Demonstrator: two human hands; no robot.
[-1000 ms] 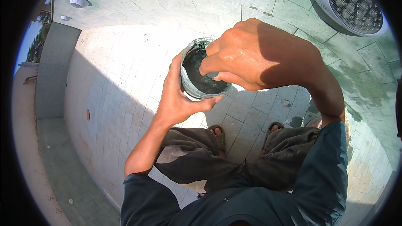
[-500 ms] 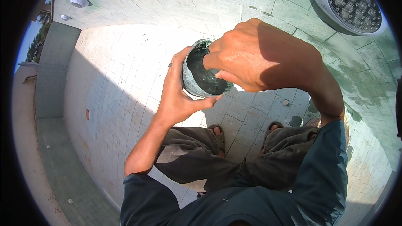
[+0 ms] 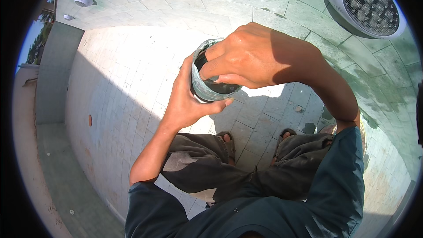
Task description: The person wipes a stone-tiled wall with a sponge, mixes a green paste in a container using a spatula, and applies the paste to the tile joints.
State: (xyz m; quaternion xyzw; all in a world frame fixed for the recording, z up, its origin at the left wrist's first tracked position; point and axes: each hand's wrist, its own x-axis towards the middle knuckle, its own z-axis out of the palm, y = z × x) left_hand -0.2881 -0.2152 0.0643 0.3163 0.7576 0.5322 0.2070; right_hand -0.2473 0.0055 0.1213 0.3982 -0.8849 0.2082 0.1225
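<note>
My left hand [image 3: 179, 105] is wrapped round a round tub [image 3: 203, 91] with a grey-green, smeared wall. It grips the tub from the left and below, with the thumb along the near side. Inside lies a dark, wet-looking grey-green paste [image 3: 225, 88]. From the right, my right hand [image 3: 253, 57] reaches over the rim, its bent fingers pressed together down in the tub. The fingertips are partly hidden by the hand and the tub wall, so I cannot make out what they hold.
A curved wall of pale green tiles bears a large round white light [image 3: 372, 8] at upper right and a smaller light [image 3: 83, 0] at far left. Below are the tiled floor [image 3: 112, 101] and my sandalled feet [image 3: 227, 141]. Damp patches mark the wall at right.
My right hand has moved left and deeper into the tub, covering more of the paste. The tub has shifted and tilted slightly; my left hand keeps its grip.
</note>
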